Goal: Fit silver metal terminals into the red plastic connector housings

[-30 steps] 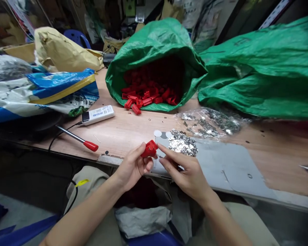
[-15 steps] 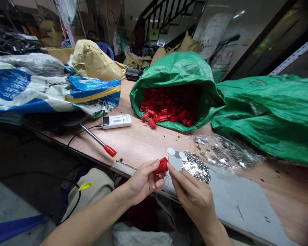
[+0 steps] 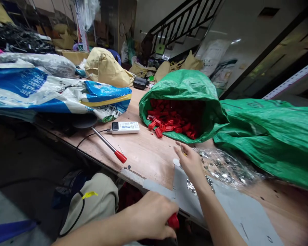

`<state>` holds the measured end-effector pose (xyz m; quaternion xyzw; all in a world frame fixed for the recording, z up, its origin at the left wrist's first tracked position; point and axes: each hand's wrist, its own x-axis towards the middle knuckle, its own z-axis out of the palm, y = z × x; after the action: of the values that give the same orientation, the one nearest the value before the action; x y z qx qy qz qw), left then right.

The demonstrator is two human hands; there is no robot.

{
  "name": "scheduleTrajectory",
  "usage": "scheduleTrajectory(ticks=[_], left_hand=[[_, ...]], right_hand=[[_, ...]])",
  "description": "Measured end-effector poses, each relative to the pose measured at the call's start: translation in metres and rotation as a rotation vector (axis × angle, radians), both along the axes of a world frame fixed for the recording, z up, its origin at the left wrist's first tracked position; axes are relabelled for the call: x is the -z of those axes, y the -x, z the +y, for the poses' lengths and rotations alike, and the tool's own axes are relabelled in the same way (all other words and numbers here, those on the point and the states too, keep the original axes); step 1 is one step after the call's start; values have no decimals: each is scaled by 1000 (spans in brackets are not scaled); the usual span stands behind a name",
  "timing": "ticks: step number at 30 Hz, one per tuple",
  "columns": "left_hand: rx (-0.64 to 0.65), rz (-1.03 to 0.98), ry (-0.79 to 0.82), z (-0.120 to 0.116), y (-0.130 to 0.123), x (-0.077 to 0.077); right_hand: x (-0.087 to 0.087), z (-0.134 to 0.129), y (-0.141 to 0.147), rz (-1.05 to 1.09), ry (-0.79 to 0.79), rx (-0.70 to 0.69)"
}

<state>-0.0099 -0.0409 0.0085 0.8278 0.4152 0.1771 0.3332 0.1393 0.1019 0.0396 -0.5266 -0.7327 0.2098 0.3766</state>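
My left hand [image 3: 156, 216] is low at the table's front edge, its fingers curled round a red plastic part [image 3: 173, 221] that is mostly hidden by the hand. Farther forward, my right hand [image 3: 191, 163] is stretched out over the table, in front of the mouth of the green sack [image 3: 179, 83]. Its fingers are slightly apart, and I see no red part in them. Many red plastic parts [image 3: 169, 121] fill the sack's opening; one at its left side has a silvery piece [image 3: 151, 117] on it. Under my right wrist lies a pile of small metal pieces [image 3: 192, 187], partly covered.
A clear plastic bag of metal pieces [image 3: 228, 167] lies to the right, before a second green sack [image 3: 269, 133]. To the left are a white device [image 3: 125, 127] with a cable, a red-handled lever [image 3: 120, 156] and a blue-white sack [image 3: 59, 95]. Grey sheet [image 3: 236, 201] covers the front edge.
My hands have parted: the right moved forward toward the sack, the left down and nearer me. The red part both held is no longer between them. The view has shifted.
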Motion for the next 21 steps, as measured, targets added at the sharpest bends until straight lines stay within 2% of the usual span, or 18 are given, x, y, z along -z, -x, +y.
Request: scheduleTrajectory(ticks=[2,4,6,8,10,11,14,15,16,18,21], left_hand=[[-5,93,-81,-3,-3,8],[-5,123,-88,-3,-3,8],[5,30,0,-1,0,2],[-27,-189,132,4,4,-6],[-170,-452,222,13,10,-13],[-292,-581,237,18,12,-14],[-691,-919,220,35,18,-11],[-735,-1003,237,39,18,-9],[-717,-1075,282,42,16,-7],[-571,-1165,419,45,11,-5],[-452,-1178,530,41,2,-6]], right_hand=[[-2,26,24,-77,11,4],[1,49,47,-110,23,9],[5,64,63,-128,43,21],[6,66,69,-126,59,19],[4,51,64,-97,60,-2],[1,37,59,-77,56,-16],[-10,-21,40,-13,70,-57],[-12,-42,34,17,85,-71],[-15,-62,29,73,119,-88],[-16,-95,18,127,165,-112],[-13,-112,-6,82,186,-101]])
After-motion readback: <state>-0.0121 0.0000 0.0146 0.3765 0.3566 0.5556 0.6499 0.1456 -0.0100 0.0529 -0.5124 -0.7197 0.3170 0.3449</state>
